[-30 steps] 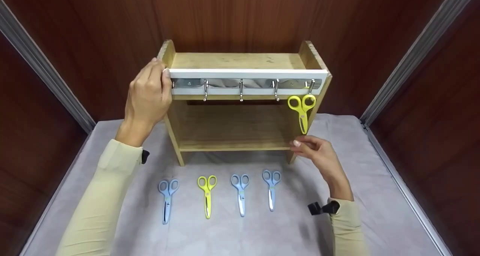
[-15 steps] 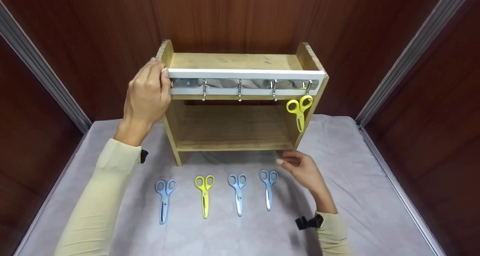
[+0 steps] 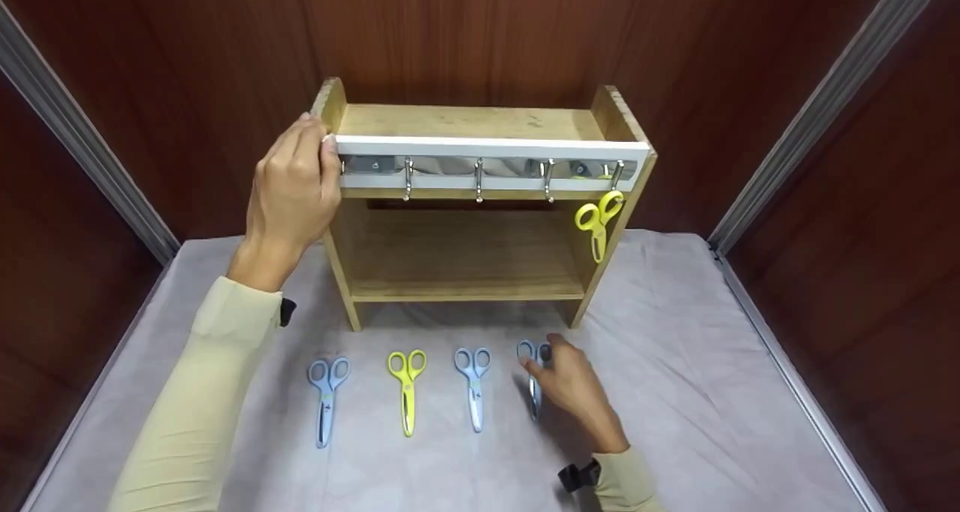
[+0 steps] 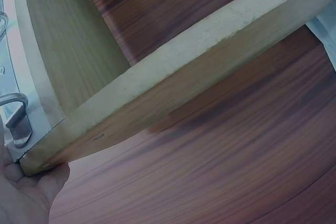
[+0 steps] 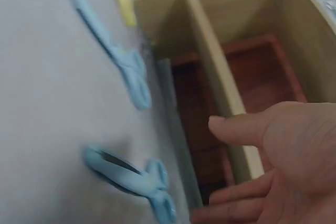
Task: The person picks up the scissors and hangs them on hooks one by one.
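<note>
My left hand (image 3: 292, 182) grips the upper left corner of a wooden shelf (image 3: 469, 294); in the left wrist view its fingers (image 4: 52, 182) bend round the panel's edge. My right hand (image 3: 574, 380) is over the handles of the rightmost blue scissors (image 3: 535, 399) on the cloth. Thumb and fingers stand apart in the right wrist view, with nothing between them, near those blue scissors (image 5: 131, 179). From the far right hook hangs a pair of yellow scissors (image 3: 598, 223), tilted, by one handle loop.
A white rail (image 3: 450, 148) with several metal hooks (image 3: 479, 180) runs along the shelf's top front. On the grey cloth (image 3: 712, 392) lie another yellow pair of scissors (image 3: 407, 392) and two blue pairs, one scissors (image 3: 474, 388) in the middle, one scissors (image 3: 326, 399) at left. Brown walls surround the table.
My right hand has moved down and left, from below the hanging yellow scissors to the rightmost blue scissors. The hanging pair has swung to a tilt. My left hand keeps its grip.
</note>
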The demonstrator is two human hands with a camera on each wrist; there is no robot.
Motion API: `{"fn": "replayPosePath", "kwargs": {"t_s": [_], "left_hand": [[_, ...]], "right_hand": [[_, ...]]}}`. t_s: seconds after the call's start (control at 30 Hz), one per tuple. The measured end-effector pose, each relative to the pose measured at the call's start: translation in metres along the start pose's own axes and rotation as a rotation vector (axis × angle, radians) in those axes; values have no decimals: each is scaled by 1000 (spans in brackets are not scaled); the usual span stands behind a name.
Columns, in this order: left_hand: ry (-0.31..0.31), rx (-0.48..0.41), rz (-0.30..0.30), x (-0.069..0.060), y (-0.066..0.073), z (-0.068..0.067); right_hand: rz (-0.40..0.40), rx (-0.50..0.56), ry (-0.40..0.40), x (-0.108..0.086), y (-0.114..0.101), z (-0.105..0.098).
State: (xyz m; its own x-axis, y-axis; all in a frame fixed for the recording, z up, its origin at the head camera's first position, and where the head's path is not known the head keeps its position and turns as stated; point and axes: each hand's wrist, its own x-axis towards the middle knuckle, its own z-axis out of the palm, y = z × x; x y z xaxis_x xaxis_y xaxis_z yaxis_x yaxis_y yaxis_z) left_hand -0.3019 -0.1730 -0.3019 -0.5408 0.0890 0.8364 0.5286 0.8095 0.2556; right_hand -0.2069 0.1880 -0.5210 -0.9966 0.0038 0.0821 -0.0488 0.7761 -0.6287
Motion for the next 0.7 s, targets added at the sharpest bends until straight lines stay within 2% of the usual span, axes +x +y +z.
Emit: {"fn": "replayPosePath", "kwargs": {"t_s": [0.13,0.27,0.33,0.43,0.53,0.7], "left_hand": [[8,-4,-10,0,-1,0],[1,-2,-14,-1,-1,1],[-1,-7,-15,-2,0,1],[1,-9,-11,-2,-1,2],[11,-11,-6,-2,-1,0],[25,-9,-8,-2,-2,-2]], "right_hand": [[-50,-131,68,-3,-2,16],[-41,-250,160,-7,-2,30],[-11,-315,170,-9,-3,36],[36,-419,144,-10,-5,42],[55,-508,146,-9,-7,47],[6,-602,256,-11,-9,53]]}}
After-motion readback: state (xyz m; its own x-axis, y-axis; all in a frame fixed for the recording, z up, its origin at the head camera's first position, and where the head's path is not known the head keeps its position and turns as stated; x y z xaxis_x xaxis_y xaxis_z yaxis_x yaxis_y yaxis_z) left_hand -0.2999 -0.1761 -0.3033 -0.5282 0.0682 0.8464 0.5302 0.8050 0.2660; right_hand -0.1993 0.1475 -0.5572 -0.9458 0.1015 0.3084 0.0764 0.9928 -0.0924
